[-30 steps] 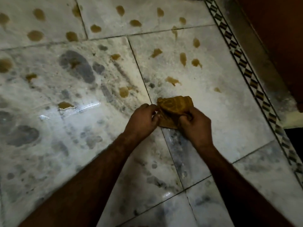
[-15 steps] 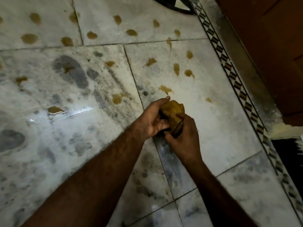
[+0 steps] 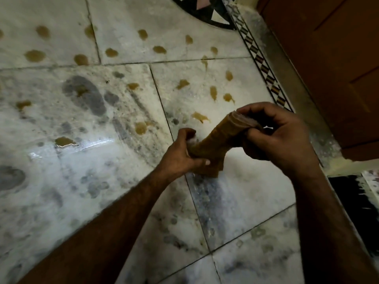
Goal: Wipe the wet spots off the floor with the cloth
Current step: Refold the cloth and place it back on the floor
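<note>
A brown-yellow cloth (image 3: pixel 217 140) is rolled into a thick twist and held above the marble floor (image 3: pixel 235 191). My left hand (image 3: pixel 182 154) grips its lower end, and my right hand (image 3: pixel 272 132) is closed around its upper end. Several brown wet spots dot the tiles beyond the hands. One spot (image 3: pixel 200 117) lies just past the cloth, another (image 3: pixel 141 127) sits to the left of the tile joint, and a shiny puddle (image 3: pixel 64 141) is farther left.
A patterned tile border (image 3: pixel 264 68) runs diagonally along the right, beside a brown wooden door (image 3: pixel 332 58). A dark mat (image 3: pixel 352 193) lies at the right edge. A dark inlay (image 3: pixel 203 11) sits at the top of the floor.
The cloth has been lifted off the floor and bunched into a twisted roll. My hands have moved apart along it, the right one rising to the right.
</note>
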Demonstrator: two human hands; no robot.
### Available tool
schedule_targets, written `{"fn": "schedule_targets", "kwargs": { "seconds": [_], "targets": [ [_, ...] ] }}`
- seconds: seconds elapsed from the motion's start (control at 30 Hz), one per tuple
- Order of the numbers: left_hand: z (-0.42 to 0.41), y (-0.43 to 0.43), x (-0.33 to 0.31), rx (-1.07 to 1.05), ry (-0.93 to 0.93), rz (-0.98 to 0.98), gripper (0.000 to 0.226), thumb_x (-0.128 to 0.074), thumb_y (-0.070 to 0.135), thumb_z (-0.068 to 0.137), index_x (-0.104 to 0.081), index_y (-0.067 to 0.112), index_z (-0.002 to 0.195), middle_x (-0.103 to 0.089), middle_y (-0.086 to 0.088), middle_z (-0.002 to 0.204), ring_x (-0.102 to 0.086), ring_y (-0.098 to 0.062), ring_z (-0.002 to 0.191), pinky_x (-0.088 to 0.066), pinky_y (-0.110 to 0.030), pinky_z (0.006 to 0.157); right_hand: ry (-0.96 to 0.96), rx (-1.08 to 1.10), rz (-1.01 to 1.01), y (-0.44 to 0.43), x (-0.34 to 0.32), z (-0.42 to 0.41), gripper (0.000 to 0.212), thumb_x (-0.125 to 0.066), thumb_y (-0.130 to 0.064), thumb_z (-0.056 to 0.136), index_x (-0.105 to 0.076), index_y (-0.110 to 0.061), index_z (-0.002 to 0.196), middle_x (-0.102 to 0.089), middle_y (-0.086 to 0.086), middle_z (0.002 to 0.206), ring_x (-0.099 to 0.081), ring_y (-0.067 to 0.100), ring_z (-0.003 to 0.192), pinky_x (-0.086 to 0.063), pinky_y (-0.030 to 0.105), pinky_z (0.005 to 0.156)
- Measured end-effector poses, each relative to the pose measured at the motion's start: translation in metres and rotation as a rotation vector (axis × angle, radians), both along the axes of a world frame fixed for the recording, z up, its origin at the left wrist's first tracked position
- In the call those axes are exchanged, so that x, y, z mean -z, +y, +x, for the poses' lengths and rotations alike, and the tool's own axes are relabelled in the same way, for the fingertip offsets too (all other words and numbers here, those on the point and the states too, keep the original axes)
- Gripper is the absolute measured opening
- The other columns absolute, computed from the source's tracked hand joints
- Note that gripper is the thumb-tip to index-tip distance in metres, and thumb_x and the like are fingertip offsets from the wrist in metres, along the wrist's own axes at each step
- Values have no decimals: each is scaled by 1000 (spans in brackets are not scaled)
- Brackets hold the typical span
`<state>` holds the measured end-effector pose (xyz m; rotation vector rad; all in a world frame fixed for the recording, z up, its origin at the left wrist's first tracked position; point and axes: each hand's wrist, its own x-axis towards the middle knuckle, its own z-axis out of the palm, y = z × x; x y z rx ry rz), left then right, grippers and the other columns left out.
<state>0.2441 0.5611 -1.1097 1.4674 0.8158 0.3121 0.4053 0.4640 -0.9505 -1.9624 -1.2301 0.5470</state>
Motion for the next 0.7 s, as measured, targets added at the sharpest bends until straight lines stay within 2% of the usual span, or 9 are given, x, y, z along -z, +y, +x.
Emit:
{"fn": "schedule_targets", "kwargs": {
  "seconds": [0.07,0.13,0.2,0.27,0.4,0.47,0.5,0.6,0.7],
  "targets": [
    [2,-2,-3,118,46,-44,77,-92,33,69,-54,25,136,-65,1,129,-64,-17,115,-55,-44,100,-12,-56,38,1,-17,3,41,-65,8,86,-70,-23,111,-72,-5,107,-71,12,94,-64,34,74],
    [-1,-7,-5,171,71,-120,63,-92,35,66,-69,21,122,-75,-2,114,-71,-21,104,-56,-48,98,-18,-49,69,6,-25,9,37,-66,2,87,-69,-25,112,-70,-7,113,-67,6,105,-61,28,83],
    [-6,-15,-7,133,30,-324,60,-86,37,63,-71,17,118,-76,-7,110,-73,-26,102,-57,-48,97,5,3,81,12,-26,18,38,-66,1,87,-69,-27,113,-69,-9,110,-67,6,103,-63,31,80],
    [-11,-24,-9,97,-32,-531,57,-79,29,66,-68,12,119,-75,-11,112,-72,-29,103,-57,-43,96,19,47,77,21,-21,23,41,-65,5,87,-68,-25,115,-68,-11,106,-67,8,101,-64,35,76],
    [-21,-42,-6,6,-157,-882,26,-68,0,70,-70,6,95,-77,-13,92,-74,-29,86,-60,-35,78,-32,60,29,30,-7,24,44,-65,8,85,-67,-18,120,-67,-10,104,-66,7,99,-61,38,86],
    [-27,-47,-6,-34,-194,-1040,18,-63,1,66,-71,4,82,-75,-16,88,-74,-30,80,-63,-36,70,-47,38,6,23,0,18,47,-67,7,84,-67,-22,121,-68,-11,102,-66,7,97,-61,39,85],
    [-29,-48,-7,-39,-213,-1087,18,-60,3,67,-73,4,81,-74,-18,91,-74,-32,82,-64,-39,72,-35,27,5,17,3,14,48,-67,7,84,-67,-24,121,-69,-10,103,-67,9,96,-62,41,82],
    [-32,-50,-11,-45,-250,-1135,39,-58,15,73,-72,1,107,-73,-22,109,-73,-38,94,-58,-53,85,0,-37,37,-9,19,-12,55,-66,13,80,-68,-25,120,-71,-6,103,-69,11,96,-60,34,77],
    [-33,-50,-14,-86,-300,-1140,54,-57,39,81,-72,3,118,-72,-23,114,-73,-41,97,-62,-56,79,-116,-139,-26,-41,44,-48,57,-69,9,77,-69,-28,120,-72,-11,110,-67,9,99,-52,20,87]
  ]
}}
